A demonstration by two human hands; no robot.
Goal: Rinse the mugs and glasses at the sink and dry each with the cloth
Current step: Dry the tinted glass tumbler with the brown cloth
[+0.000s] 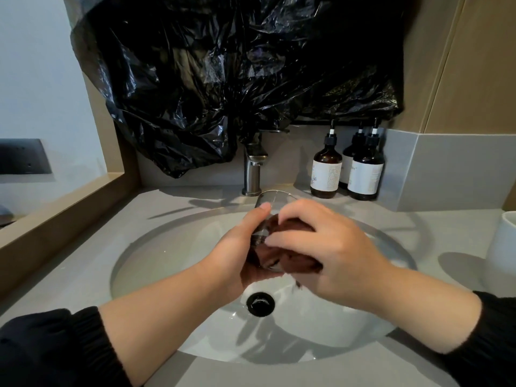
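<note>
Glass is held between both hands above the sink basin, roughly over its middle and just in front of the faucet.

Left hand grips it from the left. The thumb lies up along the wall; the other fingers curl underneath and are mostly hidden.

Right hand comes over from the right, its fingers bent and close together. They pinch a brown cloth against the glass's right side and base. The cloth is bunched, and a scrap of it hangs below the palm.

Key relation:
- The long axis runs away from the person and is tilted.
- The open rim is far and high, toward the faucet; the base is near and low, buried in the hands.
- Only the rim end is free of fingers.
- Both hands are equally near. The left looks like the carrier and the right the wiper.

Judgement: this is the drying step, with the outer wall and base being wiped. The mouth lies beyond the right fingertips, so reaching the inside would mean moving the cloth forward and up, or turning the glass in the left grip.

Look: clear, thin-walled and apparently straight-sided, with the cloth's brown showing through. Droplets cannot be made out.

Outward:
- Drain sits below the hands.
- White mug, likely one of the set, stands on the counter at the right edge, well apart.
- Brown pump bottles stand by the back wall.
- Black plastic bag hangs above the faucet.
</note>
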